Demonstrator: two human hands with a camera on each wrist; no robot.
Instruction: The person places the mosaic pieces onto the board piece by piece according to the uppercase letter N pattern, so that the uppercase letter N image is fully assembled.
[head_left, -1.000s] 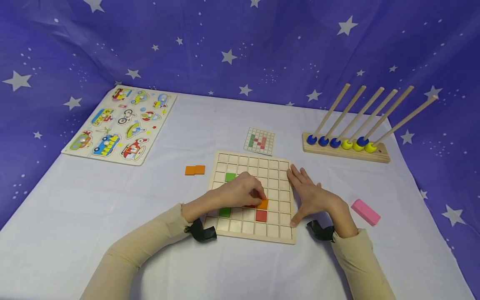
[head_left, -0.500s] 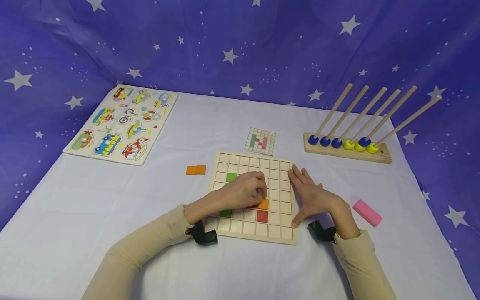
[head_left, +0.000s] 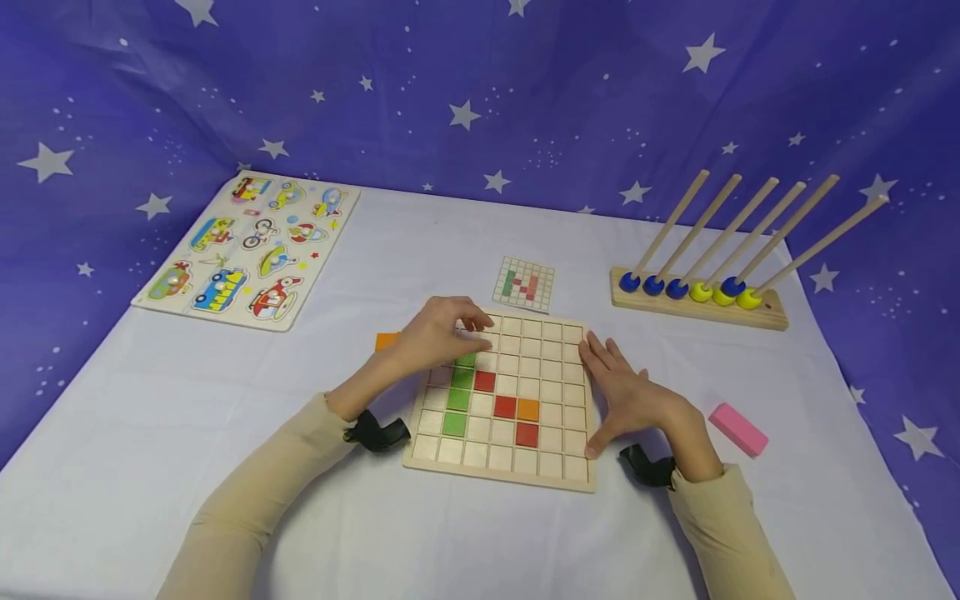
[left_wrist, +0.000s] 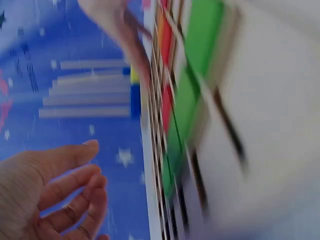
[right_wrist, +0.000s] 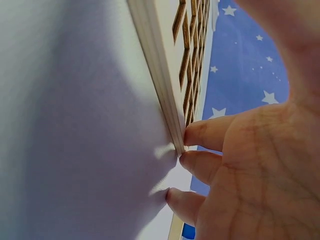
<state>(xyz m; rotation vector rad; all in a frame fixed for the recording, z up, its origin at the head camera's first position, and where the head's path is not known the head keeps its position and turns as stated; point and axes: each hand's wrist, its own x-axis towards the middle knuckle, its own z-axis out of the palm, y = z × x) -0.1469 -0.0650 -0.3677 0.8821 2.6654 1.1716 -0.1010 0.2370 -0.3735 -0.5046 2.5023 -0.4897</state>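
Observation:
A wooden grid board [head_left: 480, 475] lies in the middle of the table in the head view. Green tiles [head_left: 453, 424] form a column on its left part. Three red tiles [head_left: 505, 407] run diagonally across it, and one orange tile [head_left: 528, 410] sits in a cell beside the middle red one. My left hand [head_left: 437, 335] is above the board's upper left, thumb and fingers apart with nothing between them; the left wrist view agrees. My right hand [head_left: 633, 404] touches the board's right edge with spread fingers. Another orange tile [head_left: 386, 342] is partly hidden behind my left hand.
A pattern card [head_left: 523, 283] lies behind the board. At the back left is a vehicle peg puzzle [head_left: 247, 250]; at the back right stands a peg stacker [head_left: 697, 310] with blue and yellow beads. A pink block [head_left: 738, 429] lies right of my right hand.
My left hand has let go of the orange tile, now in its cell, and moved up and left across the board. The right hand stays at the board's edge.

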